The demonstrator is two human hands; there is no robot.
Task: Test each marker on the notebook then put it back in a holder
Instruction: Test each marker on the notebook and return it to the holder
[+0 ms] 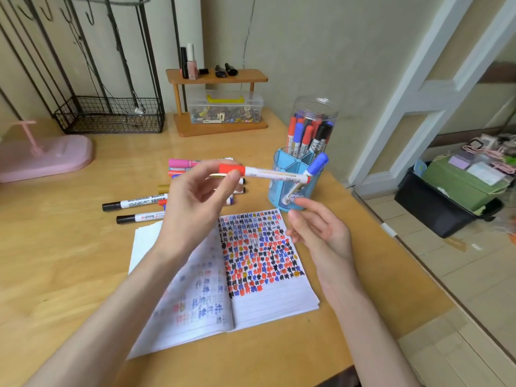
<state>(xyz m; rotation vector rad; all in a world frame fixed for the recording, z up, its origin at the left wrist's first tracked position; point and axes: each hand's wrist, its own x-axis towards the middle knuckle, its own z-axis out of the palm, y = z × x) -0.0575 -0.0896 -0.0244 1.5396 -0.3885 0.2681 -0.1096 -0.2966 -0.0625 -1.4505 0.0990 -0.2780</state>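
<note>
The red-capped marker (268, 174) lies almost level in the air above the counter (69, 247), cap to the left. Its white barrel reaches across to the rim of the blue holder (276, 191); whether it touches the rim cannot be told. The left hand (195, 202) pinches the marker at its red cap between thumb and fingertips. The right hand (321, 233) hovers just in front of the holder, palm turned inward, fingers loosely spread and holding nothing.

A blue-capped marker (317, 164) leans tilted in the holder. Just behind the holder stands a clear jar (315, 107) packed with upright red, blue and black markers. Below both hands the notebook (273, 297) lies open on the counter, its right page thick with red, blue, black and yellow marks down to about the middle. Behind the left hand lies a heap of loose markers, among them a pink marker (181, 162) and two black-capped markers (134, 203) lying apart from it to the left.
</note>
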